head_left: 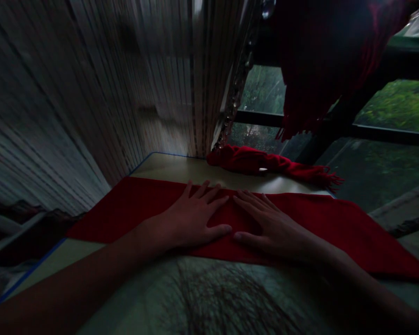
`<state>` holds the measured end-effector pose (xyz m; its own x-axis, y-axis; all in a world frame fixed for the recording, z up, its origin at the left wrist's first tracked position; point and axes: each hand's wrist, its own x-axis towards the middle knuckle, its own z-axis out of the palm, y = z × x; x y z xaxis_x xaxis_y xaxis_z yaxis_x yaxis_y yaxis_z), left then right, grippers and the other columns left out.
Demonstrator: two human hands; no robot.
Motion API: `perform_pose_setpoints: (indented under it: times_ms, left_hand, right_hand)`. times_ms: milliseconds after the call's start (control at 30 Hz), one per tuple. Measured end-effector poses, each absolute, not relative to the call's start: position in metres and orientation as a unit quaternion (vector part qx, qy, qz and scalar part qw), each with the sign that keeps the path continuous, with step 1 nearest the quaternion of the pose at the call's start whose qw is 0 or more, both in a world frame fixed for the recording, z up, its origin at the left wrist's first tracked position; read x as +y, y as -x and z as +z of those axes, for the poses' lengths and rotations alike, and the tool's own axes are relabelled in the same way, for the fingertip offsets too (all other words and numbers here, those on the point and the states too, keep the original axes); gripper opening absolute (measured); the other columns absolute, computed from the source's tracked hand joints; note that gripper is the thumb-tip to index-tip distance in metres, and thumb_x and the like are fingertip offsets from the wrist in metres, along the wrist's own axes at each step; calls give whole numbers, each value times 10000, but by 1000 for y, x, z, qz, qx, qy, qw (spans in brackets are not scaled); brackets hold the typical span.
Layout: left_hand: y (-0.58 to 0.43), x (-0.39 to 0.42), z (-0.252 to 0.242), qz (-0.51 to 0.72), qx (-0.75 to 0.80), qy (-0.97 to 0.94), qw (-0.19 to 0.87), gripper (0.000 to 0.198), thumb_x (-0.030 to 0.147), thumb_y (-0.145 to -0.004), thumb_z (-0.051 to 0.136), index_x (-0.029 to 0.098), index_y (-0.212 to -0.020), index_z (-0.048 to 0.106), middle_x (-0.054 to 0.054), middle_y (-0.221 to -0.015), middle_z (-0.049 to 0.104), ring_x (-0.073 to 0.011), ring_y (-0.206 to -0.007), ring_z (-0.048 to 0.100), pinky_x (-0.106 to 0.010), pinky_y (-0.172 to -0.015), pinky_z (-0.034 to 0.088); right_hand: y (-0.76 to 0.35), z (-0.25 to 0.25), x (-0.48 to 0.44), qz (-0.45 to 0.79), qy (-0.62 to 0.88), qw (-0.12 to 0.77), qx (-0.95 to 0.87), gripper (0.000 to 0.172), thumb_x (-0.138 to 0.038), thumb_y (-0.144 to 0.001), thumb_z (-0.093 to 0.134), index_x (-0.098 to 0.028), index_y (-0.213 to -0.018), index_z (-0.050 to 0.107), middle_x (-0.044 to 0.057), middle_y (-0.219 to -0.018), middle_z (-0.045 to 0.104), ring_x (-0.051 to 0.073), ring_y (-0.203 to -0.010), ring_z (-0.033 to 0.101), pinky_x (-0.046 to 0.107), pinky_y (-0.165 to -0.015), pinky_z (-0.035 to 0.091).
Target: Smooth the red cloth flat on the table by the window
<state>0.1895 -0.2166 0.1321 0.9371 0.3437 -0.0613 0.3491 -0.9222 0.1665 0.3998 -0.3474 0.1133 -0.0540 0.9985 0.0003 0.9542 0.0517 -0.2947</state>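
A long red cloth (310, 218), folded into a flat band, lies across the pale table (171, 164) from left to right. Both of my palms rest on its middle. My left hand (199, 216) is spread flat, its fingertips at the far edge of the cloth. Beside it, my right hand (265, 221) also lies flat, fingers stretched out and thumb pointing at the left thumb. A small gap separates the two hands. Beyond them, a bunched red scarf (258, 160) with a fringed end lies along the table's far side.
Pale striped hanging fabric or strings (160, 83) fill the left and back. At the upper right hangs a dark red fringed cloth (310, 70) in front of windows (398, 107) with greenery outside. Dark hair (226, 302) shows at the bottom. The light is dim.
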Motion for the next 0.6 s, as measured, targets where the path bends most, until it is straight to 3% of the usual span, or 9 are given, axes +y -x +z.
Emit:
perform_pose_setpoints:
  times_ms: [133, 400, 600]
  left_hand:
    - [-190, -221, 134, -10, 151, -985, 87, 840, 677, -1017, 416, 190, -1665, 195, -67, -1733, 75, -292, -1613, -15, -602, -1281, 22]
    - [-190, -218, 129, -29, 161, -979, 124, 873, 746, -1001, 376, 212, -1666, 190, -84, -1735, 85, -301, -1613, 27, -607, -1276, 3]
    - [-191, -219, 129, -25, 158, -979, 127, 868, 756, -1001, 363, 222, -1665, 199, -84, -1736, 102, -310, -1612, 20, -613, -1273, -7]
  right_hand:
    - [-398, 111, -346, 100, 674, 122, -722, 1073, -842, -862, 538, -162, -1651, 277, 150, -1719, 210, 366, -1586, 139, 621, -1274, 146]
    - [-397, 110, -346, 99, 671, 113, -726, 1062, -830, -862, 555, -131, -1630, 332, 165, -1711, 215, 366, -1585, 140, 608, -1277, 137]
    - [-401, 107, -347, 86, 656, 126, -739, 967, -751, -894, 599, -192, -1635, 329, 130, -1715, 225, 347, -1584, 159, 616, -1274, 144]
